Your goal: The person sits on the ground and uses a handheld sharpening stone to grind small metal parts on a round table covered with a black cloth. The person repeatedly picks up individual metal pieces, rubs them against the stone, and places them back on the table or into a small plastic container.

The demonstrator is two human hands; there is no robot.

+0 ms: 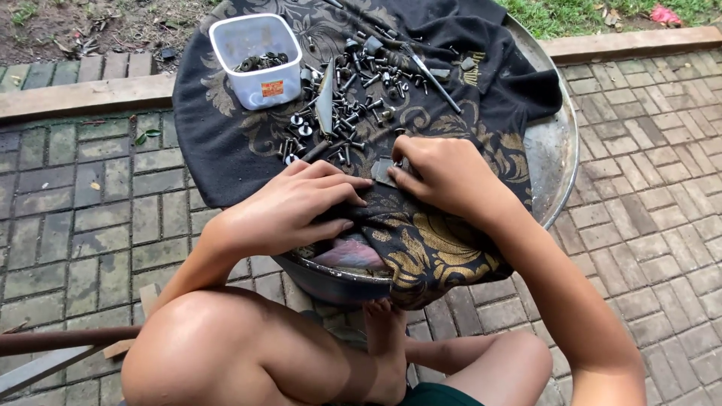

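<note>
Ground: grey paving bricks (90,225) fill most of the frame, with a strip of soil and grass along the top edge.
Surface: round metal basin (556,150) at centre, draped with a black and gold patterned cloth (226,143).
On the cloth: scattered bolts and washers (346,113) at upper centre, a screwdriver (429,71) lying slantwise, a clear plastic tub (256,60) of dark washers at upper left.
Small metal plate (382,171): lies at mid-frame, between both hands.
Right hand (444,177): fingers together, pinched on the plate's right edge.
Left hand (293,207): fingers spread flat on the cloth, tips just beside the plate, gripping nothing.
Risk: as I judge it, tugging the cloth could roll loose bolts off the basin onto the bricks; the plate, held only by an edge, could slip.
</note>
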